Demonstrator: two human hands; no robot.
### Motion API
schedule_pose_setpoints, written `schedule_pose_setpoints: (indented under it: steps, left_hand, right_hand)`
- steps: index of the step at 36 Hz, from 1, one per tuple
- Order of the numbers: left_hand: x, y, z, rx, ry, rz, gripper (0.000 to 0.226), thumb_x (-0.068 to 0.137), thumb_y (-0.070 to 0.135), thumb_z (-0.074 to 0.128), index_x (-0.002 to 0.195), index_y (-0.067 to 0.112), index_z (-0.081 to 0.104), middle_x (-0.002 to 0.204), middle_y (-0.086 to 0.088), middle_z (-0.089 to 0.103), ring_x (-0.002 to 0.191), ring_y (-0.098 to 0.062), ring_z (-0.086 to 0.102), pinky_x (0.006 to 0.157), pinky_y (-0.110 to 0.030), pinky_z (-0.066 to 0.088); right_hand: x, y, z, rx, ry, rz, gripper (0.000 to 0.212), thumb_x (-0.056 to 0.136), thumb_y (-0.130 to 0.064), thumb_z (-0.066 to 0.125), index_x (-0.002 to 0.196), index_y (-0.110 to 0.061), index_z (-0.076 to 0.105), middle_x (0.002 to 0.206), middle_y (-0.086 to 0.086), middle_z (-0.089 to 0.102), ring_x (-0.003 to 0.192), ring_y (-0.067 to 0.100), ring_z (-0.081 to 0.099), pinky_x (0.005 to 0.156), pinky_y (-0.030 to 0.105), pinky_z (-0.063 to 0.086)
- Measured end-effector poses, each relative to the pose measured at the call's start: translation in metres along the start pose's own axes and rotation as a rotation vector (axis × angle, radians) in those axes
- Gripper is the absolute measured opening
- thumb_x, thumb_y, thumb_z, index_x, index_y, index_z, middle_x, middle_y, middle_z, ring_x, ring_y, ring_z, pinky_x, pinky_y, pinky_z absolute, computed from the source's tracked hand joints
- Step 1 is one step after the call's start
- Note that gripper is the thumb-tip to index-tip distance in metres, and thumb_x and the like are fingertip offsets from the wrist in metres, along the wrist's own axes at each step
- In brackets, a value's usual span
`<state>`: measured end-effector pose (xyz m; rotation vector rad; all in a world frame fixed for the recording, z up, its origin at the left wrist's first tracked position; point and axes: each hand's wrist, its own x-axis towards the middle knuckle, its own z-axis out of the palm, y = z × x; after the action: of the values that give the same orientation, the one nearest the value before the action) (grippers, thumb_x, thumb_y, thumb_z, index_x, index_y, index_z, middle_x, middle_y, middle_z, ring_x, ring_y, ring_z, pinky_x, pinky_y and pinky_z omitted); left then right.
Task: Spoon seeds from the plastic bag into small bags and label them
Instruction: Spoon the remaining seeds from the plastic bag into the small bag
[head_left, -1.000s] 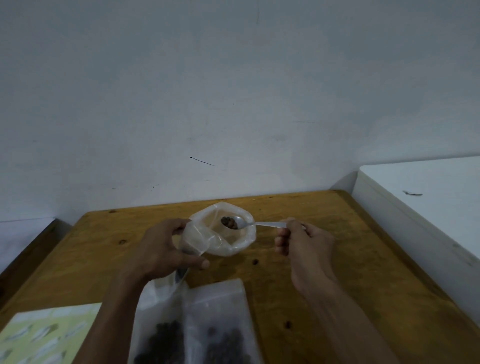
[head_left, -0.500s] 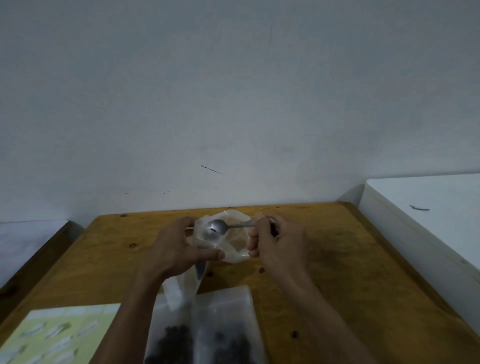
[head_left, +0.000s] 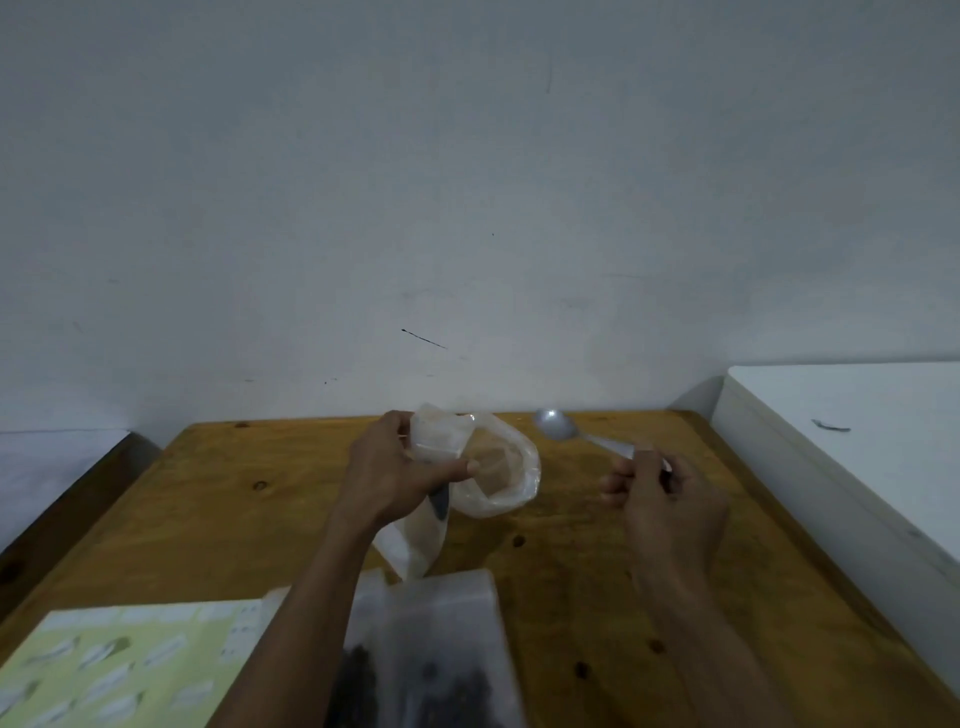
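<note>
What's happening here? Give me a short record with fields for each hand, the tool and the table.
left hand: grips small clear plastic bag, mouth held open
right hand: pinches the handle of the metal spoon
spoon: bowl empty, outside the bag
wooden table: large clear bag of dark seeds, pale green label sheet

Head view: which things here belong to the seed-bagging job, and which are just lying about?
In the job:
left hand gripping the small bag
right hand holding the spoon
seed bag
label sheet

Lying about:
white cabinet
small dark object on it
</note>
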<state>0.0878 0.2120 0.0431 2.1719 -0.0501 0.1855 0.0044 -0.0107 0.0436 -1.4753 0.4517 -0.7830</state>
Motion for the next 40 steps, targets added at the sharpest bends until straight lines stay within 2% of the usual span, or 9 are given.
schedule_pose_setpoints:
  steps: [6,11,14,16,19,21,26,31,40]
  left_hand:
    - [-0.001,0.005,0.006,-0.026,0.043,-0.017,0.093,0.054,0.052,0.093,0.131,0.017,0.054,0.123,0.001,0.063,0.109,-0.018,0.057,0.077,-0.032,0.048]
    - [-0.006,0.005,-0.003,-0.021,0.088,-0.012,0.097,0.053,0.054,0.092,0.134,0.016,0.054,0.127,-0.002,0.064,0.111,-0.021,0.058,0.080,-0.036,0.051]
    - [-0.011,0.004,-0.015,-0.032,0.140,0.005,0.102,0.053,0.054,0.092,0.138,0.015,0.051,0.132,-0.005,0.062,0.116,-0.022,0.058,0.081,-0.035,0.049]
    - [-0.015,0.004,-0.023,-0.040,0.174,0.021,0.103,0.054,0.053,0.092,0.140,0.015,0.049,0.135,-0.006,0.060,0.114,-0.019,0.055,0.081,-0.033,0.047]
    - [-0.022,0.004,-0.033,-0.084,0.230,0.058,0.100,0.054,0.052,0.092,0.138,0.016,0.049,0.135,-0.005,0.060,0.109,-0.013,0.051,0.080,-0.030,0.046]
    - [-0.027,0.006,-0.038,-0.112,0.256,0.090,0.100,0.055,0.051,0.091,0.139,0.017,0.048,0.135,-0.004,0.059,0.111,-0.011,0.050,0.079,-0.026,0.045]
    - [-0.042,0.013,-0.045,-0.139,0.309,0.183,0.102,0.053,0.054,0.090,0.139,0.018,0.047,0.133,-0.001,0.059,0.114,-0.013,0.054,0.079,-0.015,0.045]
    - [-0.057,0.018,-0.048,-0.202,0.331,0.210,0.110,0.046,0.070,0.085,0.136,0.019,0.048,0.126,0.002,0.060,0.111,-0.017,0.060,0.082,-0.018,0.048]
    - [-0.083,0.008,-0.073,-0.304,0.267,0.189,0.099,0.045,0.062,0.089,0.128,0.018,0.057,0.114,0.006,0.066,0.108,-0.011,0.064,0.090,-0.028,0.055]
  right_hand:
    - [0.026,0.035,-0.008,-0.246,0.010,0.079,0.016,0.098,-0.009,0.055,0.093,-0.004,0.068,0.076,0.005,0.072,0.059,0.010,0.070,0.046,0.013,0.050]
    - [0.035,0.061,-0.002,-0.613,-0.123,0.041,0.011,0.094,-0.011,0.058,0.097,-0.011,0.069,0.080,0.004,0.068,0.072,0.019,0.066,0.066,0.037,0.059]
    - [0.034,0.060,-0.001,-0.795,-0.233,-0.018,0.012,0.095,-0.016,0.060,0.094,-0.010,0.070,0.079,0.001,0.063,0.068,0.012,0.055,0.052,0.011,0.041]
    - [0.033,0.057,-0.002,-0.841,-0.275,-0.012,0.014,0.095,-0.017,0.062,0.081,-0.013,0.066,0.069,-0.004,0.057,0.059,0.004,0.047,0.045,0.008,0.034]
    - [0.028,0.057,-0.001,-0.879,-0.266,-0.023,0.018,0.093,-0.023,0.066,0.077,-0.015,0.066,0.070,-0.002,0.060,0.071,0.013,0.057,0.074,0.033,0.055]
    - [0.022,0.049,0.002,-0.826,-0.293,-0.094,0.017,0.093,-0.029,0.065,0.083,-0.016,0.068,0.079,-0.001,0.064,0.079,0.015,0.059,0.081,0.039,0.053]
    - [-0.017,-0.022,0.027,-0.416,-0.482,-0.295,0.016,0.091,-0.040,0.066,0.099,-0.027,0.072,0.093,-0.017,0.067,0.084,-0.009,0.059,0.068,0.010,0.046]
    - [-0.050,-0.073,0.053,-0.357,-0.696,-0.458,0.041,0.086,-0.054,0.066,0.114,-0.025,0.074,0.111,-0.014,0.068,0.098,0.001,0.061,0.073,0.015,0.051]
    - [-0.063,-0.083,0.071,-0.443,-0.616,-0.574,0.021,0.096,-0.033,0.063,0.094,-0.020,0.078,0.091,-0.005,0.075,0.077,0.005,0.064,0.072,0.024,0.052]
